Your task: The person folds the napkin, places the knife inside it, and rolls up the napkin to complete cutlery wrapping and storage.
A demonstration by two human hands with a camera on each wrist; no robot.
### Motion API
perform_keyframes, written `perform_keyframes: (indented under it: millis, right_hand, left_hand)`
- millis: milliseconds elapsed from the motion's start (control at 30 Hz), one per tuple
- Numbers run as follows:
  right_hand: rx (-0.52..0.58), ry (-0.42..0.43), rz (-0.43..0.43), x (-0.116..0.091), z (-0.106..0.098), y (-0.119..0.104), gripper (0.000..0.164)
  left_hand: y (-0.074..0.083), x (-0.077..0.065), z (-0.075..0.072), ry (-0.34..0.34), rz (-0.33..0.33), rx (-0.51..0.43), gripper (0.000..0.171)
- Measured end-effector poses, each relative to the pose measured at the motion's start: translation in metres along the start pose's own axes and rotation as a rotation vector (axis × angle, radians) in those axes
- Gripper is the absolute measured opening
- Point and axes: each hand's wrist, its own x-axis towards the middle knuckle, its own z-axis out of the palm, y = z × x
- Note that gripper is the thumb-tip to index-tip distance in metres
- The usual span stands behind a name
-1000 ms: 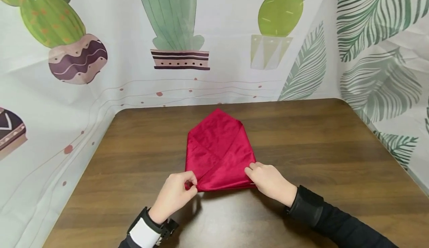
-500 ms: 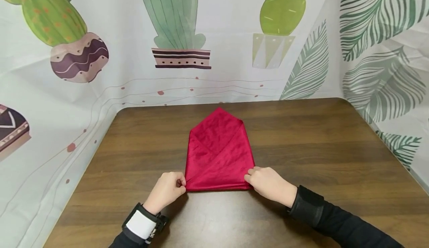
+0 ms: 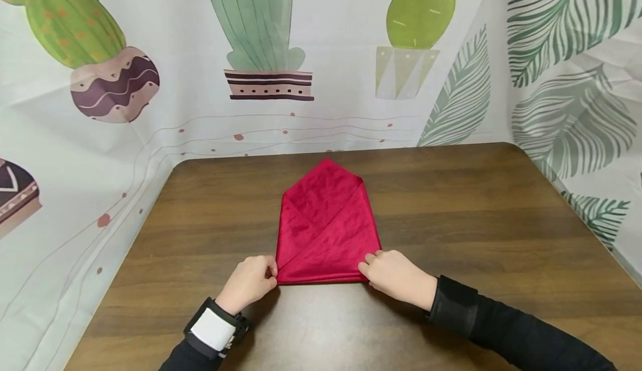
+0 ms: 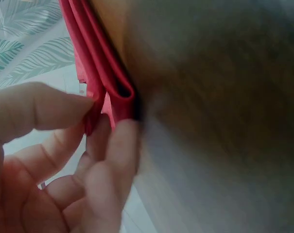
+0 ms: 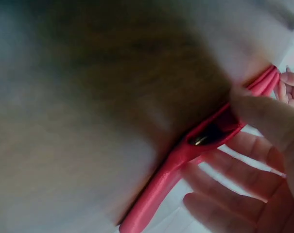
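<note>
A shiny red cloth (image 3: pixel 326 223) lies folded flat on the table, pointed at its far end and straight along its near edge. My left hand (image 3: pixel 249 283) pinches its near left corner between thumb and index finger. In the left wrist view, the folded layers (image 4: pixel 100 53) show edge-on, with a loop at the corner. At the near right, my right hand (image 3: pixel 399 277) holds the near edge, thumb in front and fingers on the cloth. There, in the right wrist view, the red edge (image 5: pixel 154 196) gapes onto a dark hollow with a small shiny spot inside, too blurred to name.
The brown wooden table (image 3: pixel 461 204) extends on all sides of the cloth. Behind it and to both sides hangs a white sheet (image 3: pixel 346 42) printed with cacti and leaves. A black band with a white patch (image 3: pixel 213 329) is on my left wrist.
My left hand has moved left, drawing the near left corner outward, so the near edge now lies straighter. My right hand has slid slightly left along that edge.
</note>
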Motion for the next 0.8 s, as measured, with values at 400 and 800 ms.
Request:
perform_keyframes:
  millis: [400,800]
  right_hand:
    - [0.020,-0.001,0.034,0.0073,0.0032,0.0017,0.015]
    - [0.025,-0.052,0.059,0.0095,0.0023,0.0049,0.023]
  left_hand:
    - [0.0011,0.0011,-0.0017,-0.012,-0.015,-0.052,0.020]
    - [-0.0004,0.0019,0.0000,-0.008,-0.004,-0.048,0.019]
